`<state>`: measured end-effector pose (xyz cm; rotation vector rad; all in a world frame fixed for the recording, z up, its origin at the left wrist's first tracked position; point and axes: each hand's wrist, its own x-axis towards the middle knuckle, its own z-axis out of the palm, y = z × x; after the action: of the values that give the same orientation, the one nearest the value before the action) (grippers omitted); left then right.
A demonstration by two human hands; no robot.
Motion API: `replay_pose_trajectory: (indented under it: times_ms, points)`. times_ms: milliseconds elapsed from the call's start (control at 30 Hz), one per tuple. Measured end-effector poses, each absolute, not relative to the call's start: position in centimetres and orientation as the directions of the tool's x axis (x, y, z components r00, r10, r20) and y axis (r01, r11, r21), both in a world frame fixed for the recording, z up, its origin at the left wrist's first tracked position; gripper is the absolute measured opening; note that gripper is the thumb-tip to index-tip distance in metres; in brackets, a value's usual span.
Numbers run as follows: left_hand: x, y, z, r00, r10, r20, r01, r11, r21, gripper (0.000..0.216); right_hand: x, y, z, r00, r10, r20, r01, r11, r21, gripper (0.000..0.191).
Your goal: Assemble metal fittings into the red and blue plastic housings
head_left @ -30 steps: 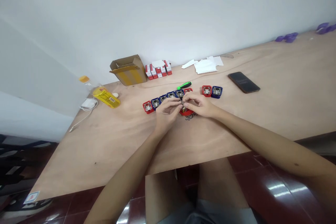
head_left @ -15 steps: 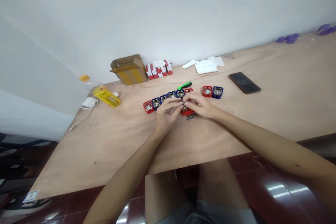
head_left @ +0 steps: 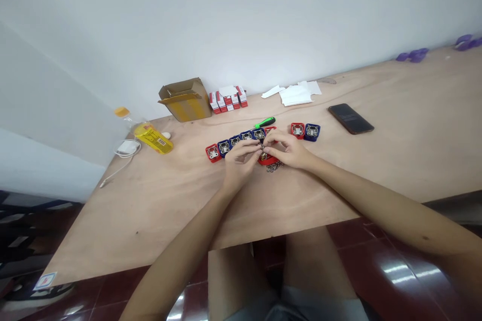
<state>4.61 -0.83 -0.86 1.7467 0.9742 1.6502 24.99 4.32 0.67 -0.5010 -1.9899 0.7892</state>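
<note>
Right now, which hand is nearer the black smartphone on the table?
Right. The right hand lies left of the black smartphone; the left hand lies farther left still.

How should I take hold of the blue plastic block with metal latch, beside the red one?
Pinch its near and far edges from the right: the blue square plastic block lies flat, metal fills its top; a red block sits close at left.
</note>
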Motion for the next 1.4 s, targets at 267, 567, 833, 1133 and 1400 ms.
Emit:
replay_pose_trajectory:
  times_ms: [267, 567, 833, 1133, 1400]
  points:
    - [4.5, -0.6, -1.4, 0.013, 0.802, 0.597, 0.129, -0.594, 0.794, 0.01, 25.1, 4.5, 0.4, -0.532, 0.59, 0.607, 0.089, 0.752, -0.653, 0.012]
    - [5.3, -1.0, -1.0, -0.055, 0.867, 0.495, -0.019, -0.496, 0.868, 0.014, 25.1, 4.6, 0.2, -0.484, 0.649, 0.586, 0.111, 0.71, -0.695, 0.02]
    - [4.5, 0.1, -1.3, -0.195, 0.916, 0.35, -0.108, -0.374, 0.921, 0.03, 26.0, 5.7, -0.5, -0.465, 0.657, 0.594, 0.082, 0.7, -0.709, 0.026]
    - [3.8, 1.1, -2.5, -0.261, 0.933, 0.247, -0.205, -0.304, 0.93, 0.037, 25.6, 5.2, -0.4, -0.608, 0.537, 0.585, 0.045, 0.759, -0.65, 0.028]
    - [3.7, 0.9, -2.2, -0.038, 0.923, 0.383, -0.066, -0.385, 0.92, 0.046, 25.7, 5.3, -0.3, -0.576, 0.514, 0.636, 0.127, 0.824, -0.552, 0.012]
